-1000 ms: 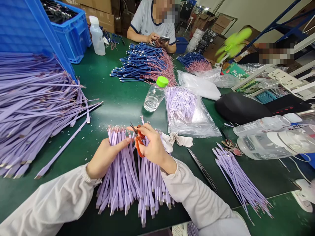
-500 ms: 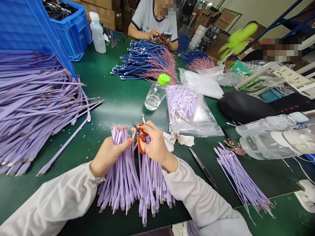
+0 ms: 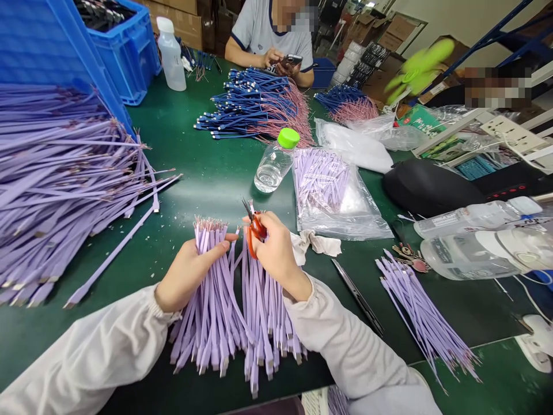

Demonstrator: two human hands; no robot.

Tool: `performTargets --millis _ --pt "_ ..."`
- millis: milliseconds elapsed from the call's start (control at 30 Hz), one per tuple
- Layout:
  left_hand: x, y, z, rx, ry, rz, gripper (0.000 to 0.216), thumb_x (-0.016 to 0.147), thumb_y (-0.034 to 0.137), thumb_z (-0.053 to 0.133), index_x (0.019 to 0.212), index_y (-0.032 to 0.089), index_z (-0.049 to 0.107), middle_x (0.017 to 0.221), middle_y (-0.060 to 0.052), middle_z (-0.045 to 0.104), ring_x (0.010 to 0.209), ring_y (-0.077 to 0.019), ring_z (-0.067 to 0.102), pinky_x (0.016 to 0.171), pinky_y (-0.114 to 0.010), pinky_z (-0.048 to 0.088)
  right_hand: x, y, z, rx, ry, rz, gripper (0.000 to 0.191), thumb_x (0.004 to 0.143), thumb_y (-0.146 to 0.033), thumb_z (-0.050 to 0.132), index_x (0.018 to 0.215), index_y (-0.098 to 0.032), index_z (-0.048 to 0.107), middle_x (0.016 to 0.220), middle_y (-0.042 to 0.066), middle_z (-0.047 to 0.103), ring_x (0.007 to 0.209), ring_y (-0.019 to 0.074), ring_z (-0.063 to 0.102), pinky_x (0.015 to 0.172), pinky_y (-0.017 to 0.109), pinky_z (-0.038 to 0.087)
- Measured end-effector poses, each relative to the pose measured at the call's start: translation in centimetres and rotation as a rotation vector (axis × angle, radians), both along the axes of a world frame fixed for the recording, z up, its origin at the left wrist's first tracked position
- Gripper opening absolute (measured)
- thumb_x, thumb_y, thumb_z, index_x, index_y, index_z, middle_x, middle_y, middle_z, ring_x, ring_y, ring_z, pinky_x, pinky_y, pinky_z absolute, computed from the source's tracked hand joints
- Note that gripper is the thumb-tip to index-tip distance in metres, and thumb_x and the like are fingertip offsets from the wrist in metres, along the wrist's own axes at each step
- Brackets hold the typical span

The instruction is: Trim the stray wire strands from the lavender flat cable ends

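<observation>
Left grip: clasps purple cable bundle over counter.
Right grip: holds orange snips.
Blades: could nick nearby left fingertips on slipping.
Wire ends: could splay if clasped loosely.

Reaching forward, bent close together

Curls left hand inward, with thumb stretched towards right hand. Holds the latter in a clenched grip, just beside but apart. Extends left forearm and right forearm forward, slanting inward behind the hands.
</observation>
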State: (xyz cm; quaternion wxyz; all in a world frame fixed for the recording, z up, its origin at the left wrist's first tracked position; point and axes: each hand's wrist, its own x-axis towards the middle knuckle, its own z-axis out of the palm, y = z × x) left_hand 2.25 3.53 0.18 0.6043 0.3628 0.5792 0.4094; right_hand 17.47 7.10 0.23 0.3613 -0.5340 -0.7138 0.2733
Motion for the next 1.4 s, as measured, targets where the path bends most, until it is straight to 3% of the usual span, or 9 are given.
performTargets --millis 300,533,667,800,900,1067,1200,1400 --pt "-0.15 0.0 -0.12 -0.057 0.013 0.022 0.04 0.062 0.053 0.071 0.07 0.015 0.067 0.071 -0.006 0.069 0.073 -0.0258 0.064 0.07 -0.035 0.049 0.05 -0.85 0.05 0.149 0.043 0.22 0.031 0.081 -0.015 0.047 0.107 -0.02 0.064 0.086 0.003 0.057 0.071 0.0122 0.054 0.068 0.025 0.046" --pt "-0.02 0.02 -0.24 -0.048 0.052 0.049 0.042 0.059 0.05 0.074 0.082 0.015 0.069 0.074 -0.004 0.07 0.074 -0.0236 0.064 0.071 -0.032 0.048 0.04 -0.79 -0.27 0.187 0.087 0.178 0.021 0.078 -0.011 0.047 0.083 -0.017 0.066 0.077 0.002 0.054 0.07 0.0124 0.052 0.066 0.025 0.045" --pt "-0.04 0.04 0.12 -0.04 0.069 -0.041 0.042 0.062 0.051 0.072 0.084 0.015 0.071 0.081 -0.006 0.072 0.08 -0.0269 0.065 0.073 -0.034 0.049 -0.28 -0.54 -0.31 0.063 0.124 0.151 0.009 0.079 -0.021 0.055 0.08 -0.018 0.063 0.073 0.0 0.053 0.068 0.0124 0.052 0.065 0.025 0.044" --pt "-0.23 -0.01 0.27 0.0 0.061 -0.083 0.048 0.065 0.055 0.067 0.091 0.015 0.073 0.089 -0.008 0.073 0.092 -0.0311 0.064 0.082 -0.039 0.048 -0.19 -0.18 -0.48 0.019 0.054 0.057 0.013 0.078 -0.023 0.057 0.067 -0.017 0.058 0.069 0.0 0.051 0.065 0.0127 0.05 0.062 0.025 0.042" --pt "-0.33 -0.02 0.08 0.002 0.044 -0.046 0.049 0.062 0.054 0.069 0.094 0.016 0.072 0.094 -0.009 0.072 0.097 -0.031 0.063 0.087 -0.039 0.046 0.14 -0.19 -0.51 0.089 0.031 0.01 0.009 0.078 -0.018 0.055 0.079 -0.016 0.063 0.073 0.001 0.052 0.065 0.0128 0.05 0.062 0.026 0.042" --pt "-0.26 -0.05 -0.25 -0.055 0.04 0.017 0.044 0.057 0.052 0.074 0.078 0.014 0.068 0.079 -0.008 0.07 0.081 -0.0278 0.063 0.075 -0.037 0.048 0.26 -0.7 -0.57 0.246 0.065 0.146 0.025 0.079 -0.01 0.049 0.097 -0.017 0.066 0.08 0.002 0.055 0.07 0.0126 0.055 0.068 0.025 0.046" --pt "-0.21 -0.07 -0.31 -0.06 0.032 0.028 0.043 0.058 0.054 0.073 0.072 0.013 0.066 0.073 -0.006 0.068 0.073 -0.0248 0.061 0.07 -0.035 0.047 0.15 -0.84 -0.66 0.301 0.059 0.146 0.022 0.079 -0.008 0.048 0.088 -0.016 0.067 0.078 0.003 0.055 0.073 0.0132 0.056 0.068 0.025 0.047" --pt "-0.26 -0.15 -0.64 0.002 0.098 0.043 0.047 0.06 0.054 0.072 0.081 0.013 0.068 0.08 -0.009 0.07 0.086 -0.0301 0.063 0.079 -0.04 0.046 0.01 -0.74 -0.46 0.261 0.052 0.126 0.019 0.079 -0.011 0.048 0.086 -0.017 0.065 0.075 0.002 0.053 0.065 0.0125 0.051 0.063 0.026 0.045"
